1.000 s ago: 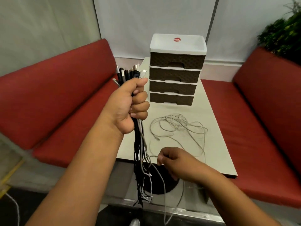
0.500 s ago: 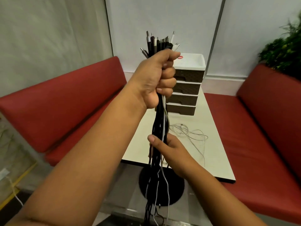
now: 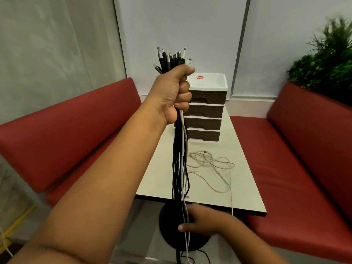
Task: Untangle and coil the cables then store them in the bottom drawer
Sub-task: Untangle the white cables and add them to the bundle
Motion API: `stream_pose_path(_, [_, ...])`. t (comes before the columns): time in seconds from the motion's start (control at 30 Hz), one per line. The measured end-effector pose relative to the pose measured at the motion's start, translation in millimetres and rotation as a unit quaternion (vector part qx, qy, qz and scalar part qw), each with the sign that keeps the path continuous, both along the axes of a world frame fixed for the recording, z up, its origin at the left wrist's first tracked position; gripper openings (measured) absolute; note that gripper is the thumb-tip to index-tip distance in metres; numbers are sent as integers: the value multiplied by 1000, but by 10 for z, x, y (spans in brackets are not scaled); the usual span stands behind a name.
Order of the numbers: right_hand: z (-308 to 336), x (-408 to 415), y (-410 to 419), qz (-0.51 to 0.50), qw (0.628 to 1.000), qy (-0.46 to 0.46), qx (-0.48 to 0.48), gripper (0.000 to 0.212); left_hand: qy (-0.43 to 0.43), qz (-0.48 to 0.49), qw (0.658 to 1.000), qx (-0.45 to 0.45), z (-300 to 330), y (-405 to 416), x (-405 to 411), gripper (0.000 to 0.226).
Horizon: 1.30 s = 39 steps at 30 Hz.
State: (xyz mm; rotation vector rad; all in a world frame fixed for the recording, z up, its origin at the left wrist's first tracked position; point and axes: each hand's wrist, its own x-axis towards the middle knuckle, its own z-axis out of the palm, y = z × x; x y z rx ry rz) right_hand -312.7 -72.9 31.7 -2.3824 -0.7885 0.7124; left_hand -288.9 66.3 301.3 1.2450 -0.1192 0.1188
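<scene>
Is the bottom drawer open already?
No, the bottom drawer sits flush and closed, like the three drawers above it, on the table.

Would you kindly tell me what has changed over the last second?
The left hand raised the bundle of black and white cables, keeping its grip. The right hand slid down the strands. The loose white cable and brown four-drawer plastic organiser stayed put.
</scene>
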Motion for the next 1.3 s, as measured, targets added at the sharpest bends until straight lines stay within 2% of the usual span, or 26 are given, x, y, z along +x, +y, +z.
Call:
stream_pose_path(0.03, [188, 64, -39, -13, 1000, -13, 20, 48, 3, 1, 1000, -1, -24, -15, 20, 50])
stream_pose_path(0.07, [429, 91, -51, -55, 994, -22, 87, 50, 6, 0, 1000, 2, -53, -28, 38, 49])
stream_pose_path(0.1, [684, 92, -45, -103, 975, -23, 195, 45, 9, -2, 1000, 8, -86, -39, 55, 51])
stream_pose_path(0.17, [1100, 91, -10, -164, 900, -22, 402, 35, 15, -11, 1000, 23, -145, -85, 76, 57])
stream_pose_path(0.2, [1228, 94, 10, -174, 877, -24, 447, 35, 18, -20, 999, 30, -169, -117, 75, 59])
stream_pose_path(0.3, [1367, 61, 91, -172, 865, -28, 470, 37, 25, -46, 998, 40, -212, -203, 58, 62])
stream_pose_path(0.43, [1285, 31, 110, -173, 841, 18, 512, 26, 37, -63, 997, 33, -227, -223, 68, 62])
stream_pose_path(0.5, [1177, 44, 99, -150, 862, 23, 484, 14, 41, -57, 997, 23, -191, -192, 85, 61])
stream_pose_path(0.57, [1044, 46, 99, -139, 891, 14, 432, 22, 37, -51, 998, 21, -124, -152, 108, 61])
stream_pose_path(0.67, [846, 47, 106, -159, 897, 20, 413, 28, 25, -47, 998, 23, -20, -104, 110, 62])
stream_pose_path(0.8, [518, 39, 116, -176, 893, 67, 410, 16, -5, -37, 999, 15, 169, -12, 118, 58])
stream_pose_path(0.93, [12, 10, 37, -201, 938, 48, 279, 26, -52, -30, 998, 12, 443, 133, 72, 59])
stream_pose_path(1.0, [-280, -2, -48, -205, 952, 85, 209, 29, -78, -24, 997, 13, 553, 186, 41, 57])
stream_pose_path(1.1, [-622, 10, -226, -143, 975, 160, 57, 20, -102, -24, 994, 16, 655, 229, 11, 52])
stream_pose_path(1.13, [-683, 36, -282, -121, 978, 171, 21, 24, -100, -21, 995, 19, 675, 222, 2, 50])
stream_pose_path(1.2, [-644, 88, -349, -85, 983, 159, -38, 49, -93, -9, 996, 16, 690, 204, -5, 48])
stream_pose_path(1.27, [-402, 156, -347, -33, 985, 107, -134, 64, -99, -20, 995, 18, 664, 188, 32, 48])
stream_pose_path(1.3, [-245, 207, -352, -19, 982, 71, -174, 64, -95, -31, 995, 18, 651, 179, 50, 49])
